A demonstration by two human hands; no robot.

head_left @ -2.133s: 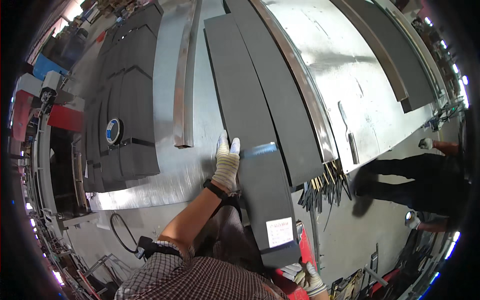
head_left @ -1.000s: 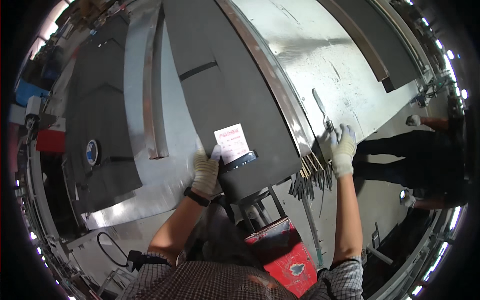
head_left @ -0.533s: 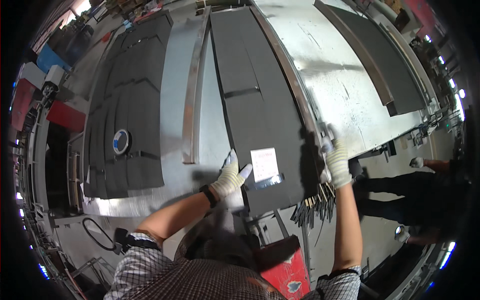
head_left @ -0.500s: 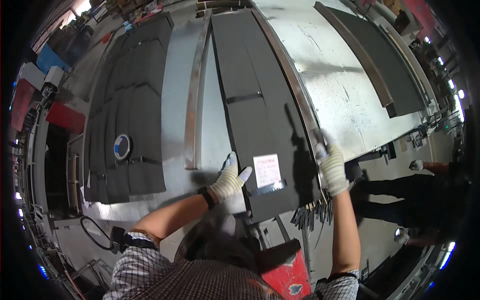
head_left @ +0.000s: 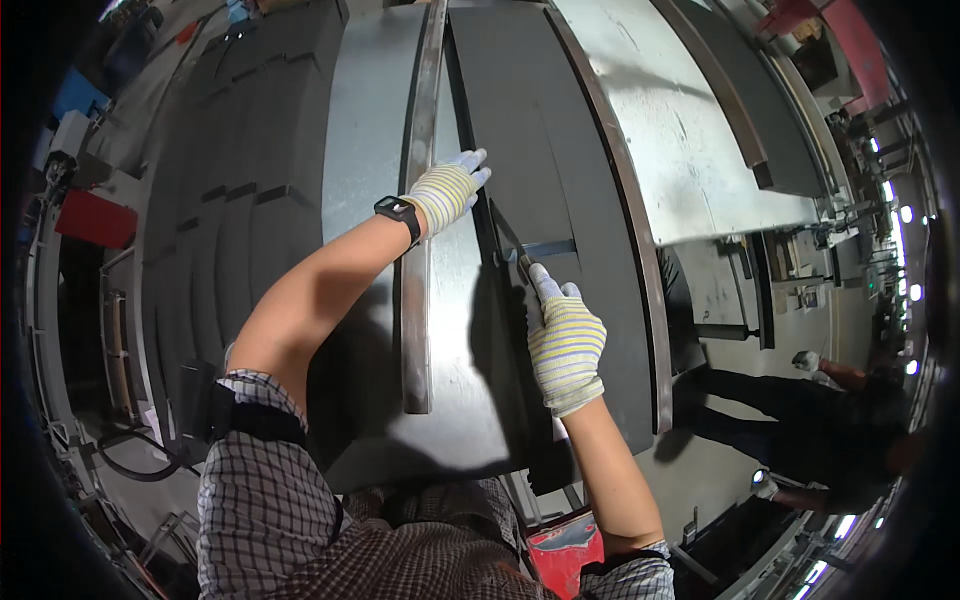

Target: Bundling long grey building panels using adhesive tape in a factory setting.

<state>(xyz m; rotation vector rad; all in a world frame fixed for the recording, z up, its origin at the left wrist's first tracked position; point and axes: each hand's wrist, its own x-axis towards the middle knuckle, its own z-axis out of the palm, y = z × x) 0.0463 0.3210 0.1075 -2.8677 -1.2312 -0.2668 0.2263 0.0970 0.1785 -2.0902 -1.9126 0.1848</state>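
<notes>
Your right hand (head_left: 566, 348) has swung left over the flat, matte grey panel (head_left: 515, 115), clamped on the slim knife (head_left: 525, 263). Your left hand (head_left: 452, 190), in striped knit, has moved up the panel's left edge; grip unclear.

Free lane: bare tabletop (head_left: 690, 165) right of the dark panels (head_left: 610, 300).
Obstacles: left metal bar (head_left: 417, 330), right metal bar (head_left: 658, 360).

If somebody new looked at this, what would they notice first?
Probably the knife in the right hand, over the dark panels in the middle. The striped-gloved left hand is farther up, at their left edge. A red thing stands out at the bottom, right of centre.
</notes>
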